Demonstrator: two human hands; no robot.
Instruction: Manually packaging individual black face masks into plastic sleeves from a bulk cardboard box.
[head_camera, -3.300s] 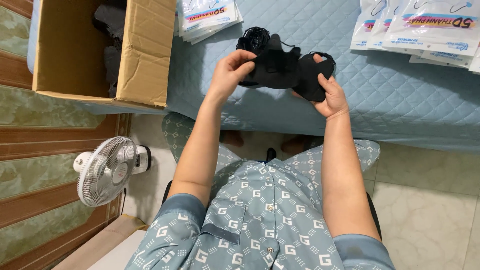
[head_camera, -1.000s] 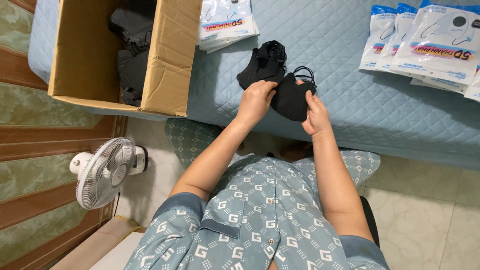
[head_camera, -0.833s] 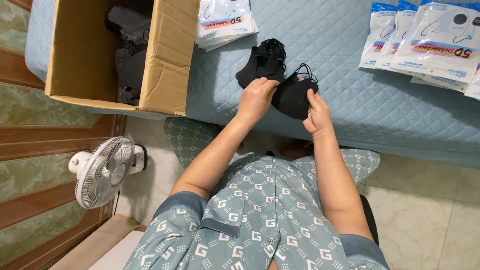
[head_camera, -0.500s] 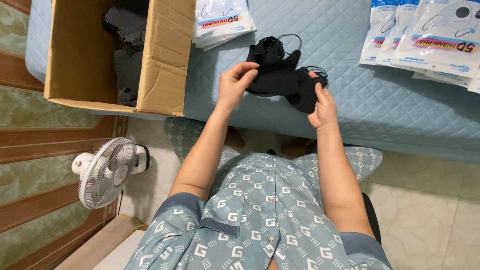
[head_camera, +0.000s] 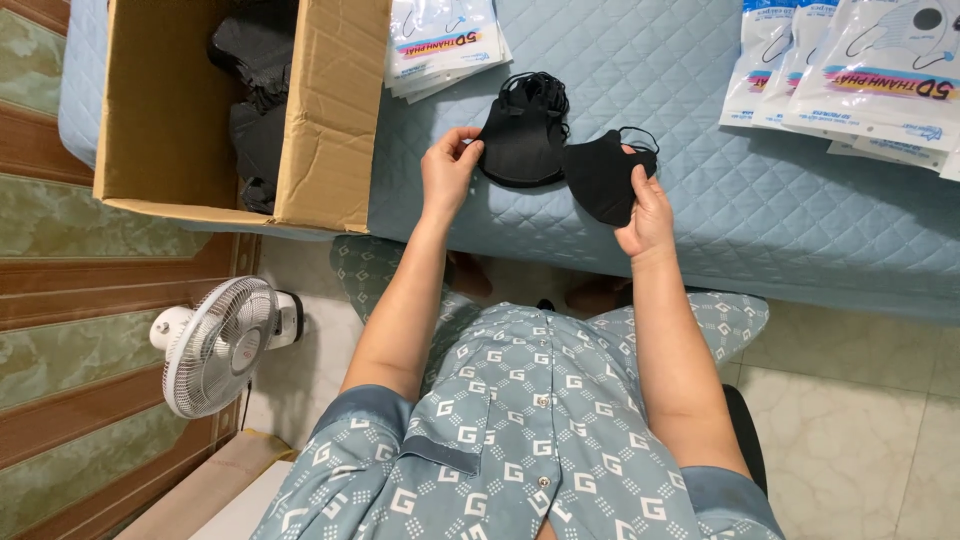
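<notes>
From the head camera, the left hand (head_camera: 448, 172) pinches the edge of the stack of black masks (head_camera: 524, 135) on the bed (head_camera: 760, 200); the right hand (head_camera: 645, 205) grips a single mask (head_camera: 600, 178). Tangled ear loops could drag extra masks along.

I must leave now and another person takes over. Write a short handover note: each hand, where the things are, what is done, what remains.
Left hand: pinches the edge of the stack of black masks on the blue quilt.
Right hand: holds a single black mask just off the stack.
Cardboard box at left holds more black masks. Printed pouches lie beside it; another pile of pouches at far right.
Done: one mask separated.
Left: the mask in the right hand is in no pouch; the stack is unsorted.
</notes>
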